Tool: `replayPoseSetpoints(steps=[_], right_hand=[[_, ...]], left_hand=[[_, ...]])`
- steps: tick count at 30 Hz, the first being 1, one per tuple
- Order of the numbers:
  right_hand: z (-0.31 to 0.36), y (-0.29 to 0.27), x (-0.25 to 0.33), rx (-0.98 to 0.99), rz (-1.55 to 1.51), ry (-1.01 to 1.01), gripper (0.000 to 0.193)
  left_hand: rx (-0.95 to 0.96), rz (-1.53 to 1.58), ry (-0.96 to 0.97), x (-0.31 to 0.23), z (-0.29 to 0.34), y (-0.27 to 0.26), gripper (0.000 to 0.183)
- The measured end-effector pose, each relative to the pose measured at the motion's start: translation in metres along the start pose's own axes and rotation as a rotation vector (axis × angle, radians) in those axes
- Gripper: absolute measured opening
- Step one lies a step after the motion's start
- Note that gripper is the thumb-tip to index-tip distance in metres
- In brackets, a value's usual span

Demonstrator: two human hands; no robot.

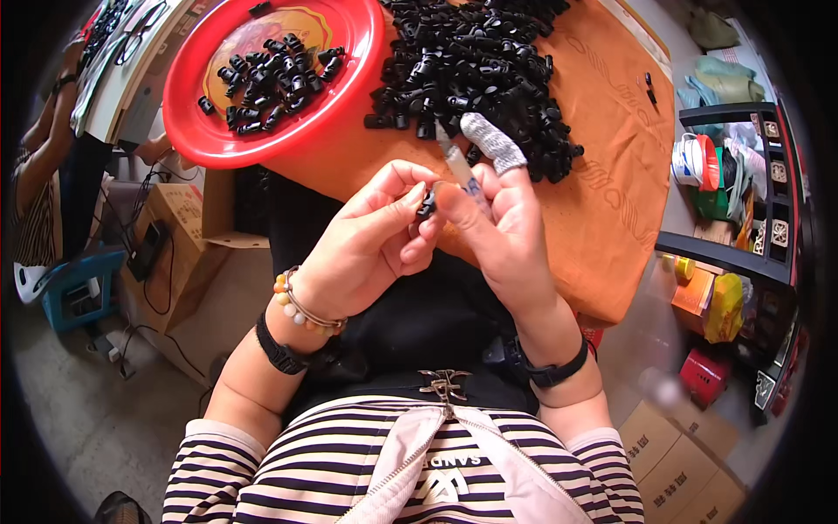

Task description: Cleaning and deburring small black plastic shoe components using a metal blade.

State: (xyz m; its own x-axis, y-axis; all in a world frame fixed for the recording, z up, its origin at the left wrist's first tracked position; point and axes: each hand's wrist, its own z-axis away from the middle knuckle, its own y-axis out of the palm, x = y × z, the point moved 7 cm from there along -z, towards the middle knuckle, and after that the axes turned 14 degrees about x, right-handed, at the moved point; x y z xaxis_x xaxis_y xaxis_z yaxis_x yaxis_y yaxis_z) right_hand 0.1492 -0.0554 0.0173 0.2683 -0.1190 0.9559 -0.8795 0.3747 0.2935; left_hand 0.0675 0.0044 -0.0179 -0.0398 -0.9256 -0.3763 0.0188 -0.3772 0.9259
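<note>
My left hand is closed, its thumb and fingers pinching a small black plastic piece that looks like a cord lock. My right hand meets it there, its thumb tip against the piece. A slim, pale, blade-like tool with blue marks lies in the right hand's grip, pointing away from me; its lower end is hidden by the fingers. The right index finger wears a grey knitted finger sleeve. Just beyond my hands spreads a large heap of similar black pieces.
An orange cloth covers the table. At its left stands a red round tray holding several black pieces. Cardboard boxes are at lower right, below a black shelf. Another person's arm shows at far left, near a blue stool.
</note>
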Motion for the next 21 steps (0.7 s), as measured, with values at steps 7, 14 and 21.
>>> replayPoseSetpoints(steps=[7,14,21], right_hand=[[-0.008,-0.014,-0.006,-0.221,0.091,0.017,0.049],[0.006,-0.048,-0.01,-0.251,0.146,0.017,0.049],[0.008,-0.054,-0.014,-0.313,0.418,-0.016,0.05]], left_hand=[[-0.025,0.013,-0.001,-0.001,0.0,0.0,0.02],[-0.09,-0.16,0.288,-0.054,0.004,-0.001,0.022],[-0.028,-0.227,0.559,-0.12,0.027,-0.011,0.036]])
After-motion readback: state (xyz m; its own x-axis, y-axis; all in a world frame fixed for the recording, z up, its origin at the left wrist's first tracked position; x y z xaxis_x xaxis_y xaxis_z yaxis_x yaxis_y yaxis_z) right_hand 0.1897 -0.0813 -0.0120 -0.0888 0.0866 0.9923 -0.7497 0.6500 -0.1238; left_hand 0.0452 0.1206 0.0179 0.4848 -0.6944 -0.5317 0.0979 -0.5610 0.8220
